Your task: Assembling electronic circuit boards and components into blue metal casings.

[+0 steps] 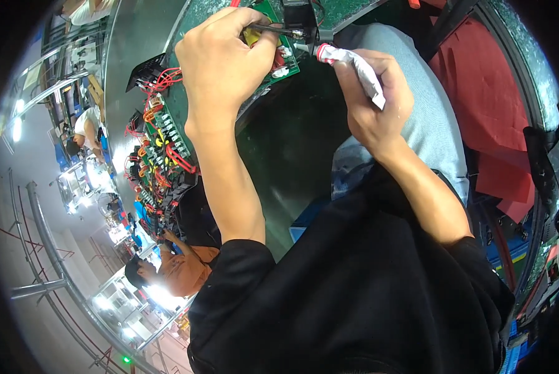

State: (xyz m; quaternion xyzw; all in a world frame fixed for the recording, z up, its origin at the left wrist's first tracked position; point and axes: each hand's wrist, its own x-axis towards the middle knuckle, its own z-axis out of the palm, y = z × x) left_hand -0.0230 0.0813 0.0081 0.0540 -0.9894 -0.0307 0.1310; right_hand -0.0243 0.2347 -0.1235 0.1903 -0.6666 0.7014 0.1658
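My right hand (379, 93) is closed around a crumpled white tube (364, 73) with a red-striped neck. The tube's pale nozzle points left, close to a black part (301, 19) above the work surface. My left hand (226, 65) is closed in a pinch on a thin dark cable (276, 28) that runs toward the black part. Below that hand lies a green circuit board (292, 65) with white blobs and red and yellow components. My left fingers hide part of the board.
Several wired circuit boards (167, 134) with red and yellow leads line the bench on the left. A co-worker in an orange shirt (183, 271) sits farther down. Red sheets (479, 93) hang at the right, beside my jeans-covered leg (417, 93).
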